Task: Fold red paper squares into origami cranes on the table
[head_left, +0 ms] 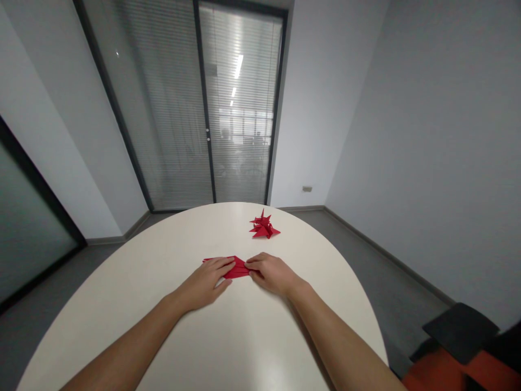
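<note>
A piece of folded red paper (pixel 239 268) lies flat on the round cream-white table, its long creases running from side to side. My left hand (pixel 209 282) rests over its left part, fingers stretched flat and the thumb apart along the near edge. At the right tip, my right hand (pixel 271 271) pinches the paper between thumb and fingers. Beyond my hands sits a small cluster of red folded-paper pieces (pixel 264 227) with pointed tips, perhaps origami cranes. Both hands hide parts of the paper's ends.
The table's bare surface (pixel 220 347) spreads around my hands, with its curved edge beyond the red cluster. A black and orange chair (pixel 459 331) stands at the lower right. A glass door with blinds (pixel 244 163) is behind the table.
</note>
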{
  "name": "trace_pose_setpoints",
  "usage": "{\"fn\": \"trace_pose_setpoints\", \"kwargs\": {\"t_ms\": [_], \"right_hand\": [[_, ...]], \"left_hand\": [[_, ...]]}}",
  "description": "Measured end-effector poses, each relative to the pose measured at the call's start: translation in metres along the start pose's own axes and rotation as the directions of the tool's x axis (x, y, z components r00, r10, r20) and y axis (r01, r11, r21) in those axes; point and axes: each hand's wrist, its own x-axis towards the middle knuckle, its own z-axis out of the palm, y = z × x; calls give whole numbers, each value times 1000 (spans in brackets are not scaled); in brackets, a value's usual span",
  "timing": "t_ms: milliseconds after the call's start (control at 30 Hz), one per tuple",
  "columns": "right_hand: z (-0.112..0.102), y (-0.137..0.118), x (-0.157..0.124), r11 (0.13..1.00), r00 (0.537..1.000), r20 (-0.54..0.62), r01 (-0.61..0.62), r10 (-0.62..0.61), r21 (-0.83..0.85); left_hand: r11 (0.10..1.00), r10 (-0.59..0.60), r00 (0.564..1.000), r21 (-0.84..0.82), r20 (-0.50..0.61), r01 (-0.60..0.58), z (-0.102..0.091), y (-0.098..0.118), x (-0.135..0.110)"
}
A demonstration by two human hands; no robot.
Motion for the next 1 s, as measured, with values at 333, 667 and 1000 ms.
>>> {"fn": "trace_pose_setpoints", "kwargs": {"t_ms": [333, 667, 1000], "right_hand": [[-7, -1, 1, 989, 993, 36, -111, 115, -95], [-10, 5, -3, 984, 989, -47, -136, 142, 116], [-6, 0, -2, 980, 992, -50, -109, 119, 168]], "left_hand": [[999, 17, 999, 35, -42, -16, 1, -2, 0], [999, -45, 997, -4, -64, 44, -8, 11, 6], [980, -198, 973, -37, -119, 195, -7, 9, 8]]}}
